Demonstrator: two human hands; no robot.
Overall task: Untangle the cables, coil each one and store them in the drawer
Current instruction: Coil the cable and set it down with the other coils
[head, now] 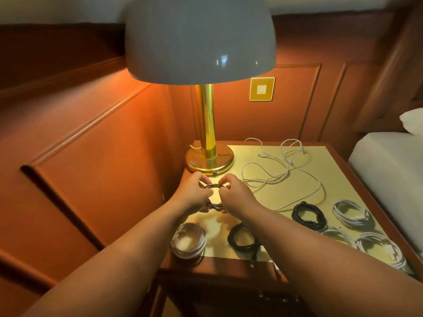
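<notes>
Nearest on the counter, at the front edge: a coiled white cable on the left and a coiled black cable just right of it, partly under my right forearm. Further right I see a second black coil, a white coil beside it, and another white coil near the front right corner.

Above the counter, both hands are close together on one dark braided cable coil. Left hand pinches the coil's left side, right hand pinches the right side, fingers curled round the loops. A gold-coloured plug sticks out by the right fingertips.

Behind the hands, loose white cables are still tangled, sprawled across the middle and back of the counter. Brass lamp base stands at the back left corner, dome shade overhead. Wall switch on the panel behind. Bed to the right. I can't make out the drawer from this angle.
</notes>
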